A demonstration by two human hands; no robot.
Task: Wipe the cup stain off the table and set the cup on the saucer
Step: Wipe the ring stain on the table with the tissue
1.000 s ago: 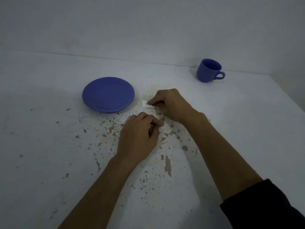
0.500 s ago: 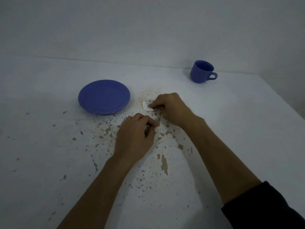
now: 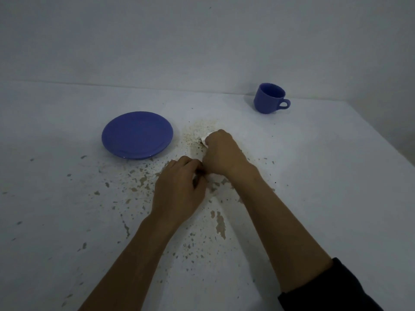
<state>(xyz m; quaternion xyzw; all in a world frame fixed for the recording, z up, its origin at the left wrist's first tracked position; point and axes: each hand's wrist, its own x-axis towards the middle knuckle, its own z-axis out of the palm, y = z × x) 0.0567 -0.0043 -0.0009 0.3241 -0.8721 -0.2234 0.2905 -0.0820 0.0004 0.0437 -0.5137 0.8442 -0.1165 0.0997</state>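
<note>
On the white table two bare hands work close together at the middle of the view. The right hand lies knuckles up with its fingers curled together over a small white wad of tissue, of which only a corner peeks out at the fingertips; the wad is pressed onto the table at the edge of a brownish speckled stain. The left hand sits just beside and nearer the person, touching the right hand near its thumb side, fingers bent inward and closed; a bit of white shows under them (it cannot be told whether this is more tissue or bare tabletop). A dark sleeve covers the right upper forearm at the lower right corner.

The blue saucer rests flat on the table, left of the stain and near it, with nothing on it. The blue cup stands upright well apart from the saucer, toward the far right near the wall, handle pointing right. Around and below the hands the white surface is pitted with many chipped brownish flecks.
</note>
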